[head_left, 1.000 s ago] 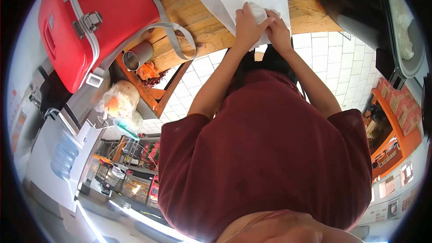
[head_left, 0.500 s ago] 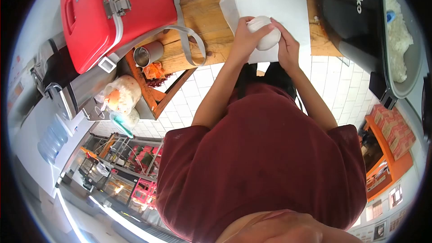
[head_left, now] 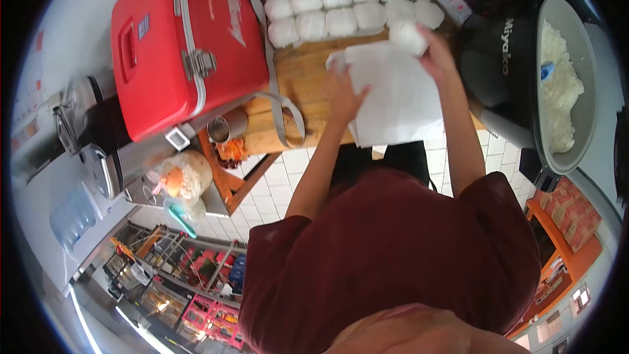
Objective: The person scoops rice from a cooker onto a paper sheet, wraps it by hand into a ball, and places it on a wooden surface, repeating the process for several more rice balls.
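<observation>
At the front of the wooden table lies a stack of white wrapping paper (head_left: 396, 95). My right hand (head_left: 438, 58) grips a rounded, white paper-wrapped packet (head_left: 407, 38) above the paper's far edge, by the front row of similar wrapped packets (head_left: 341, 23). Its fingers are partly hidden and blurred. At the stack's left edge is my left hand (head_left: 344, 95), fingers spread and thumb apart, holding nothing. Whether its fingertips press on the paper is blurred. To the right stands a large black rice cooker (head_left: 498, 59) full of white rice (head_left: 560, 92).
A red cooler box (head_left: 187, 49) stands on the left, its grey strap (head_left: 282, 118) trailing over the wooden table (head_left: 308, 85). Near it are a metal cup (head_left: 227, 126) and a plastic bag of food (head_left: 187, 177). A blue-handled utensil (head_left: 547, 71) sits in the rice.
Both hands held the packet over the paper; my left hand has let go and moved left. My right hand has carried the packet forward. The view has shifted, showing more packet rows.
</observation>
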Action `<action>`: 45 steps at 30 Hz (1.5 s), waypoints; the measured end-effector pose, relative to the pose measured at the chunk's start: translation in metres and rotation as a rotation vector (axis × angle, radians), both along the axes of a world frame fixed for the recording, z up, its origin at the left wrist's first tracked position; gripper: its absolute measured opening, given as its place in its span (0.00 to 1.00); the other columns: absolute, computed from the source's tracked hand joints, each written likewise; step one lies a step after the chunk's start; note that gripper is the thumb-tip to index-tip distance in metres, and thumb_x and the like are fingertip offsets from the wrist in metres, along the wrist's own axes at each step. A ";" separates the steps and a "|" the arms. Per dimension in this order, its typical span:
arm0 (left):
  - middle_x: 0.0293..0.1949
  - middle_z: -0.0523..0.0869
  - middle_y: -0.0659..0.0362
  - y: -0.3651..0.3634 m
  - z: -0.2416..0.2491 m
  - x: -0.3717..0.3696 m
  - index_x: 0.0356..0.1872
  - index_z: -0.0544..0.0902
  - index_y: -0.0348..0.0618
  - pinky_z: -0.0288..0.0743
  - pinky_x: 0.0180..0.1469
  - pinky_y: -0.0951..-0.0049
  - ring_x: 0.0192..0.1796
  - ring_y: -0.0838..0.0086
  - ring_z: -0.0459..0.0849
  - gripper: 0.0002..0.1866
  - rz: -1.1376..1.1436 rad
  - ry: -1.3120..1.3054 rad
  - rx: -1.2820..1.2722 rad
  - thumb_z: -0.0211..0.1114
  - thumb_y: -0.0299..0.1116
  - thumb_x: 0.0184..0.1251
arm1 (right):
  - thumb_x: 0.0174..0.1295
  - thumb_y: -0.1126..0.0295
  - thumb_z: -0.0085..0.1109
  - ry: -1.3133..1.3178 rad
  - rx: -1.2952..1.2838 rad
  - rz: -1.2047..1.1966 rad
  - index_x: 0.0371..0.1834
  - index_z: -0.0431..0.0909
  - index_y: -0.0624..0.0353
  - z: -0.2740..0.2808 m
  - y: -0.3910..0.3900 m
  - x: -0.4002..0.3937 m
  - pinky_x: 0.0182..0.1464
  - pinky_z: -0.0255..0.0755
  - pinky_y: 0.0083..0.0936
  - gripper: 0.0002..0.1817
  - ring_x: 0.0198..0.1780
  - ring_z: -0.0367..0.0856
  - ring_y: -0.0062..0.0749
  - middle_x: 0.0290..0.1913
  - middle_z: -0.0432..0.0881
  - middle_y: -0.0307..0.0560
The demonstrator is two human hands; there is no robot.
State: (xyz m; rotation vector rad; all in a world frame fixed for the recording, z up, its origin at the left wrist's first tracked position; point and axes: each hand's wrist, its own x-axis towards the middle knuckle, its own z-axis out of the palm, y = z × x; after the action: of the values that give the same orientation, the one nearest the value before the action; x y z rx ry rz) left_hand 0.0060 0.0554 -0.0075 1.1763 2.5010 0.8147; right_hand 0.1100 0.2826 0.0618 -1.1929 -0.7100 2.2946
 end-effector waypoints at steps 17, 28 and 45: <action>0.61 0.66 0.45 -0.008 -0.035 -0.051 0.54 0.72 0.42 0.58 0.58 0.52 0.56 0.52 0.68 0.24 0.230 0.248 -0.093 0.61 0.45 0.60 | 0.58 0.55 0.48 -0.777 1.060 -0.194 0.47 0.80 0.60 -0.092 0.275 -0.162 0.58 0.66 0.33 0.23 0.55 0.76 0.52 0.49 0.80 0.59; 0.61 0.67 0.46 -0.007 -0.032 -0.052 0.53 0.73 0.43 0.59 0.57 0.53 0.54 0.54 0.69 0.24 0.249 0.274 -0.126 0.62 0.45 0.59 | 0.54 0.52 0.64 -0.678 1.749 -0.533 0.49 0.73 0.60 -0.073 0.247 -0.174 0.55 0.67 0.42 0.26 0.52 0.73 0.55 0.51 0.74 0.57; 0.60 0.71 0.48 -0.011 -0.046 -0.048 0.53 0.74 0.47 0.66 0.53 0.53 0.56 0.52 0.71 0.25 0.257 0.441 -0.077 0.60 0.50 0.58 | 0.50 0.71 0.64 -0.022 1.181 0.092 0.51 0.77 0.60 0.101 -0.046 -0.063 0.50 0.73 0.33 0.22 0.45 0.81 0.37 0.41 0.83 0.48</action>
State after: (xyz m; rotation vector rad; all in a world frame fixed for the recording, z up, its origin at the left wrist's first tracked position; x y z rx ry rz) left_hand -0.0416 0.0443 -0.0531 1.1223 3.0612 0.5527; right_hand 0.0467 0.2368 0.1631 -0.5838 -1.7750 1.4046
